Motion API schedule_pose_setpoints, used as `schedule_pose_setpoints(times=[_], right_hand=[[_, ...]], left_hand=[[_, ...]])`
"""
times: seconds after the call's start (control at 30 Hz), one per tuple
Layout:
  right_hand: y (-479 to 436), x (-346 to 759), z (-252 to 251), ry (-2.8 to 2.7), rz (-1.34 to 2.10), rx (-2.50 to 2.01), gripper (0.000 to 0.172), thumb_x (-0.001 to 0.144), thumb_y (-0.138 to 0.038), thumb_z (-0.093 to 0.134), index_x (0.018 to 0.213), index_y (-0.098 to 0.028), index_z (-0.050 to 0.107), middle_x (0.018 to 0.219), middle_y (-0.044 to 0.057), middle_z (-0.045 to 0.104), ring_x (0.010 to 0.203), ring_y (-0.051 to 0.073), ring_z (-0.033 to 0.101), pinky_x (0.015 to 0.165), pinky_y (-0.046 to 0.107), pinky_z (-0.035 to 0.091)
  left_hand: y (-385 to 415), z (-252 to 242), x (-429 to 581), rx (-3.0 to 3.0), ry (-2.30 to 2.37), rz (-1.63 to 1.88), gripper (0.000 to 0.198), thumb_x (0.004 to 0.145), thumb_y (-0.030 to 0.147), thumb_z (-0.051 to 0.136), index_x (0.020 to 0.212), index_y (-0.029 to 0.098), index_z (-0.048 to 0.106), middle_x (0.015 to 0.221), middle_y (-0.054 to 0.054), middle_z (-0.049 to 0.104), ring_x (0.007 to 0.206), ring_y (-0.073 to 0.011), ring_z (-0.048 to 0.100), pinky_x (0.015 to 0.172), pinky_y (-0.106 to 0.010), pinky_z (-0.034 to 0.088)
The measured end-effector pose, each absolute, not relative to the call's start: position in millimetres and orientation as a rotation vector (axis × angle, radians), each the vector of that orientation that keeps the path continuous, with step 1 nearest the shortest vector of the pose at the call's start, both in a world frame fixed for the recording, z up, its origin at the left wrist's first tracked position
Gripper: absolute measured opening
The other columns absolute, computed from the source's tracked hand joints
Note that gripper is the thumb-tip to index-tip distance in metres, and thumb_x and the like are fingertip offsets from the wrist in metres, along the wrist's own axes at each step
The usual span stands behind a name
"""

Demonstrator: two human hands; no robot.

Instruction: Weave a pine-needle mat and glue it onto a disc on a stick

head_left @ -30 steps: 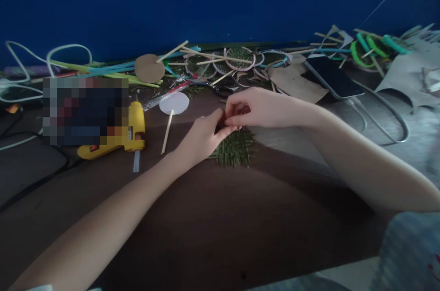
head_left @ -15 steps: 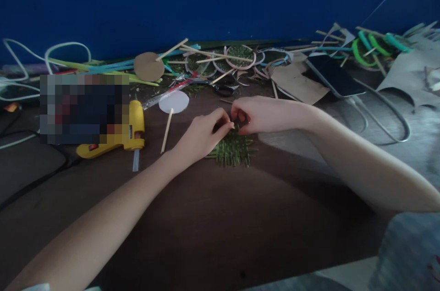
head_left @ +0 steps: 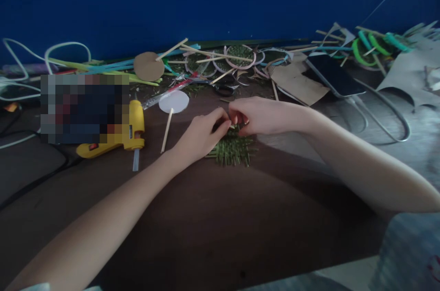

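A small woven mat of green strips [head_left: 232, 151] lies on the dark table, its loose strip ends sticking out at the near and right edges. Over its far left part, my left hand [head_left: 208, 133] pinches with thumb and forefinger at a thin, pale green strip end. My right hand [head_left: 256, 114] is curled at the mat's far edge, fingers bent down close to the left fingertips. Both hands' fingers cover the mat's far side, and whatever the right fingers hold is hidden.
Left of the hands lie a yellow glue gun [head_left: 136, 121], a white paper disc [head_left: 174, 101] and a wooden stick [head_left: 167, 130]. Scissors [head_left: 223, 89], a cardboard disc [head_left: 149, 67] and ring-framed woven pieces [head_left: 240, 57] lie behind. A phone [head_left: 335, 75] with a cable is at right.
The fingers of both hands have shifted slightly at the mat's far edge, the right fingertips moving a little left. The mat and the things around it stay in place.
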State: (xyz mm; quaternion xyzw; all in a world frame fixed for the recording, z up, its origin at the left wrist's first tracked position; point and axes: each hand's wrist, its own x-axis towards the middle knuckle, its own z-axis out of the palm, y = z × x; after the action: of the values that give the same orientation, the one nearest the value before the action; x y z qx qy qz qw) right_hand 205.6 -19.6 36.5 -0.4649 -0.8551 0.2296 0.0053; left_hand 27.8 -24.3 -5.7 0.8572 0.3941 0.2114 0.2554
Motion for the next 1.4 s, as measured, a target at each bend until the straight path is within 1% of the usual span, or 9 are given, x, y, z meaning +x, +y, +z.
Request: schedule_pose_setpoints(times=[0.2,0.43,0.6,0.77,0.93,1.0,1.1,1.27,1.4], right_hand=[[-21.0,203.6,42.7,-2.591,0.746,-1.504,0.003,0.067,-0.014,0.055,0.068,-0.017,0.056,0.07,0.001,0.058,0.065,0.012,0.05,0.056,0.024,0.03],[-19.2,204.4,45.7,-2.556,0.8,-1.499,0.006,0.064,-0.013,0.059,0.068,-0.017,0.056,0.07,-0.001,0.06,0.066,0.012,0.052,0.058,0.023,0.034],[-17.8,207.0,49.3,-2.541,0.923,-1.539,0.011,0.064,-0.016,0.062,0.073,-0.018,0.056,0.073,0.0,0.062,0.067,0.014,0.056,0.057,0.024,0.037],[-14.5,217.6,54.5,-2.43,1.211,-1.587,0.016,0.069,-0.02,0.062,0.083,-0.02,0.054,0.073,0.001,0.065,0.067,0.017,0.062,0.056,0.027,0.045],[-10.6,225.2,59.4,-2.358,1.271,-1.624,0.011,0.076,-0.028,0.056,0.084,-0.021,0.055,0.077,0.004,0.067,0.069,0.018,0.063,0.055,0.029,0.048],[-9.6,225.0,59.4,-2.343,1.288,-1.653,0.014,0.08,-0.032,0.052,0.085,-0.021,0.057,0.076,0.005,0.067,0.067,0.018,0.063,0.053,0.028,0.047],[-9.1,222.1,55.8,-2.407,1.29,-1.693,0.018,0.08,-0.036,0.051,0.078,-0.019,0.059,0.068,0.005,0.066,0.062,0.016,0.062,0.05,0.026,0.045],[-9.3,216.3,45.2,-2.565,1.201,-1.731,0.013,0.075,-0.027,0.054,0.065,-0.018,0.055,0.055,0.0,0.062,0.051,0.012,0.057,0.049,0.024,0.041],[-9.0,214.1,40.1,-2.583,1.151,-1.786,0.012,0.072,-0.024,0.055,0.062,-0.018,0.053,0.051,-0.002,0.06,0.047,0.01,0.055,0.048,0.023,0.039]], left_hand=[[-24.8,-4.3,28.5,2.311,1.085,0.584,0.009,0.085,0.022,0.047,0.081,0.018,0.054,0.071,0.002,0.062,0.063,-0.0114,0.056,0.058,-0.022,0.036],[-24.3,-5.7,28.0,2.323,1.058,0.591,0.011,0.086,0.023,0.046,0.084,0.018,0.056,0.074,0.001,0.063,0.068,-0.0132,0.059,0.061,-0.023,0.038],[-23.8,-3.4,27.7,2.379,0.931,0.546,0.013,0.084,0.026,0.05,0.089,0.019,0.058,0.085,-0.001,0.067,0.079,-0.016,0.061,0.069,-0.026,0.042],[-23.2,-4.8,29.1,2.41,0.896,0.588,0.013,0.078,0.019,0.056,0.09,0.019,0.061,0.087,-0.001,0.069,0.082,-0.0155,0.062,0.075,-0.026,0.045],[-23.3,-8.9,30.3,2.472,0.892,0.599,0.017,0.076,0.012,0.054,0.09,0.017,0.062,0.09,-0.002,0.069,0.084,-0.0159,0.062,0.078,-0.027,0.046],[-23.3,-9.2,30.5,2.483,0.884,0.596,0.017,0.076,0.011,0.053,0.089,0.017,0.062,0.09,-0.003,0.069,0.084,-0.0156,0.062,0.079,-0.027,0.046],[-23.5,-8.5,30.7,2.465,0.904,0.601,0.018,0.075,0.008,0.053,0.089,0.017,0.06,0.088,-0.002,0.068,0.083,-0.0153,0.062,0.078,-0.027,0.046],[-23.8,-8.9,29.6,2.355,0.934,0.596,0.021,0.074,0.006,0.052,0.092,0.017,0.055,0.088,-0.001,0.067,0.082,-0.0139,0.063,0.076,-0.026,0.047],[-24.6,-9.6,28.9,2.256,0.936,0.61,0.024,0.075,0.007,0.05,0.097,0.018,0.05,0.089,-0.001,0.067,0.084,-0.0134,0.064,0.077,-0.027,0.048]])
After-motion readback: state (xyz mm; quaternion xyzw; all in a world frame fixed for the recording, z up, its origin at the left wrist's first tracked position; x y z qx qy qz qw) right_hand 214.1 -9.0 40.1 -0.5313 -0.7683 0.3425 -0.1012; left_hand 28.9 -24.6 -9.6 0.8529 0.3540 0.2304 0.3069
